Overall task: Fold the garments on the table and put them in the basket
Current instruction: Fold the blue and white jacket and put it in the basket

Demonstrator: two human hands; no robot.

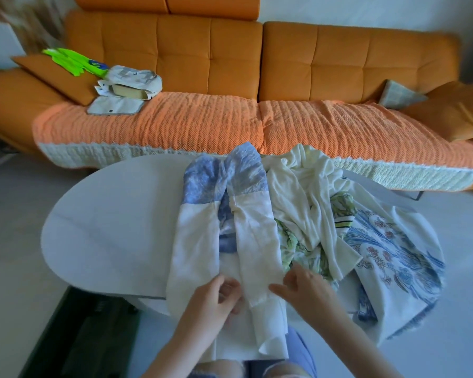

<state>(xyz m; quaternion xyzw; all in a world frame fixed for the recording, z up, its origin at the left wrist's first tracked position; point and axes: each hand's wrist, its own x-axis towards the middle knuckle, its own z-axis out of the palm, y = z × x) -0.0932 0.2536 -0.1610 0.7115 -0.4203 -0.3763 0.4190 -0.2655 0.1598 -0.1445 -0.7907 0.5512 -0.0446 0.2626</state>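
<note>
Garments barely begun: blue-and-white top [202, 236] half-folded on worktop [107, 227], left hand [210, 298] fingers pinching it, right hand [306, 285] fingers relaxed, apart, touching it; heap [325, 214] unfolded, basket unseen.

White oval table [107, 214] stands in front of an orange sofa [230, 50]. A blue-and-white garment [200, 241] lies flat on the table, both sleeves folded inward and its lower edge hanging over the near rim. The left hand [216, 298] pinches the cloth between the sleeves with curled fingers. The right hand [303, 287] lies on the right sleeve's outer edge; its grasp cannot be determined. An unfolded pile [339, 219] of cream and printed garments lies just beside it, to the right.
</note>
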